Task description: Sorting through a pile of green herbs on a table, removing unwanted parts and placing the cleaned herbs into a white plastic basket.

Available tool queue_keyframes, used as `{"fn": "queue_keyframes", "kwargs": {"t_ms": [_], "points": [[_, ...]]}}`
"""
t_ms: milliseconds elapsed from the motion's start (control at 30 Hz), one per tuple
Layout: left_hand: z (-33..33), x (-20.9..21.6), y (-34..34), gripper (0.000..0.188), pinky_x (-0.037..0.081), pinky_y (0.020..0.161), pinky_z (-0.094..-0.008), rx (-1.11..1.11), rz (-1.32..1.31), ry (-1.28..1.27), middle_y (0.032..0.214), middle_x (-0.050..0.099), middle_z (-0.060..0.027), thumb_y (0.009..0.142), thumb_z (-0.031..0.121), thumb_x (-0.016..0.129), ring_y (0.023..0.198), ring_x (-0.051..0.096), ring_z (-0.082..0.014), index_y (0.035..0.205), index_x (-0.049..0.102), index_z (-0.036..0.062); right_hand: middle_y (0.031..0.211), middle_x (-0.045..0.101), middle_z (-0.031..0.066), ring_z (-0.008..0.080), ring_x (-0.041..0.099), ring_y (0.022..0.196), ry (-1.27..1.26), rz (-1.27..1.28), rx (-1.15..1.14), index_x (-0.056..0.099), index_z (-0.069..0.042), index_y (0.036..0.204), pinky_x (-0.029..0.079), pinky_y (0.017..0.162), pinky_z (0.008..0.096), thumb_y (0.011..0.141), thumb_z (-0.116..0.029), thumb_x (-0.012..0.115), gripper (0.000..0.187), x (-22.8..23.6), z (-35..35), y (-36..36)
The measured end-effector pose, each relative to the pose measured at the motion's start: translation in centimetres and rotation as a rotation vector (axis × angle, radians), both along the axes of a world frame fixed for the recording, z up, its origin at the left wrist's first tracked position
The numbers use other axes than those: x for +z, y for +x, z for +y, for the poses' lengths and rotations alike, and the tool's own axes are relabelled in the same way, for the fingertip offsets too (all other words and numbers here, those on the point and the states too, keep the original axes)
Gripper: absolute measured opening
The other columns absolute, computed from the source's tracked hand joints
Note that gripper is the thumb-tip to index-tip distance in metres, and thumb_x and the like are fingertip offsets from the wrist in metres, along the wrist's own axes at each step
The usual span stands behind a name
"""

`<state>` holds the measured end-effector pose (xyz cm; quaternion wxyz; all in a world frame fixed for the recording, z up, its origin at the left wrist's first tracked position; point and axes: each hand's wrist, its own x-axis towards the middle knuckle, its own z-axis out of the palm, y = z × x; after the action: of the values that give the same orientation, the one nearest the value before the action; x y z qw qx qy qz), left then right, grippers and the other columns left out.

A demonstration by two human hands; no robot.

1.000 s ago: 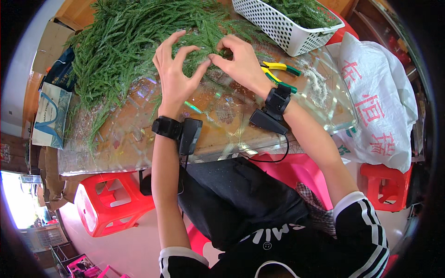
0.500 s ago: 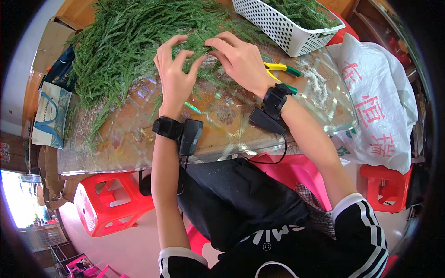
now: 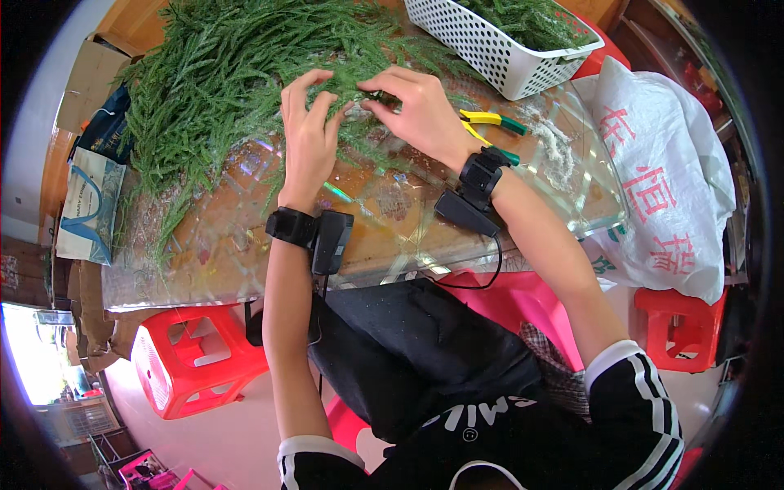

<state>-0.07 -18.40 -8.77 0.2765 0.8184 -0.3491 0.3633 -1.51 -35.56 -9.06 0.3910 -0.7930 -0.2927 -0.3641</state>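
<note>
A heap of green needle-like sprigs [image 3: 220, 73] covers the far left and middle of the table. At its near edge my hands face each other over a green sprig [image 3: 347, 86]. My left hand [image 3: 309, 135] curls its fingers and thumb around the left side of this sprig; its exact hold is partly lost among the needles. From the right, my right hand [image 3: 425, 114] pinches the sprig between thumb and forefinger. Pliers with yellow and green handles [image 3: 490, 119] lie just beyond my right wrist, partly hidden by it.
A white perforated basket [image 3: 514, 69] of greenery stands at the far right. Beside it are white crumbs [image 3: 555, 151] on the table [image 3: 384, 233] and a large white sack [image 3: 661, 180]. Paper bag [image 3: 86, 204] at left; red stools [image 3: 196, 359] below. Straps and cables ride on both wrists.
My left hand has drawn slightly back, its thumb moving left, away from my right fingers. My right hand has shifted slightly left, its thumb and forefinger a little farther apart.
</note>
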Motion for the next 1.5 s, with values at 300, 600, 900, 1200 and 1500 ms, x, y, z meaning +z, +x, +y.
{"fn": "queue_keyframes", "kwargs": {"t_ms": [300,600,900,1200,1500], "points": [[0.1,-0.3,0.0,0.015,0.035,0.089,-0.0404,-0.017,0.006,-0.050,0.113,0.048,-0.0114,0.071,-0.002,0.063,0.106,0.043,-0.0300,0.082,0.053,-0.0004,0.082,0.057,0.0106,0.0229,0.057,0.073,0.053,0.203,0.123,0.065,0.000,0.089,0.045,0.064,0.0305,0.071,-0.006,0.065,0.019,0.5,-0.4,-0.1],[-0.1,-0.2,0.3,0.013,0.035,0.088,-0.0403,-0.134,0.080,-0.208,0.113,0.048,-0.0112,0.071,-0.001,0.063,0.105,0.043,-0.0298,0.081,0.055,0.0022,0.086,0.058,-0.0026,0.0043,0.048,0.070,0.524,0.958,0.656,0.065,0.002,0.091,0.037,0.062,0.0199,0.079,-0.012,0.063,0.019,1.6,-1.2,-0.3],[0.1,0.9,-0.5,0.020,0.034,0.092,-0.0403,-0.030,-0.034,-0.087,0.114,0.049,-0.0098,0.068,0.002,0.067,0.107,0.043,-0.0291,0.086,0.060,0.0062,0.075,0.060,0.0002,0.0057,0.049,0.067,0.826,1.061,0.793,0.067,-0.002,0.084,0.037,0.062,0.0194,0.079,-0.013,0.063,0.013,1.6,-0.5,-0.5],[-0.1,2.1,-1.8,0.041,0.033,0.093,-0.0429,0.015,-0.434,0.182,0.117,0.052,-0.0033,0.063,0.005,0.070,0.104,0.047,-0.0212,0.102,0.065,0.0167,0.074,0.057,-0.0037,0.0021,0.045,0.065,0.426,0.909,0.569,0.065,-0.002,0.087,0.033,0.057,0.0186,0.078,-0.014,0.065,0.015,2.3,-1.8,-0.4],[0.3,1.9,-1.8,0.031,0.033,0.093,-0.0421,0.075,-0.403,0.177,0.108,0.056,-0.0001,0.061,0.011,0.072,0.100,0.050,-0.0180,0.091,0.068,0.0165,0.084,0.063,0.0021,0.0053,0.052,0.075,0.174,0.829,0.439,0.065,0.000,0.099,0.041,0.067,0.0213,0.080,-0.015,0.065,0.025,1.8,-2.4,0.4]]}}
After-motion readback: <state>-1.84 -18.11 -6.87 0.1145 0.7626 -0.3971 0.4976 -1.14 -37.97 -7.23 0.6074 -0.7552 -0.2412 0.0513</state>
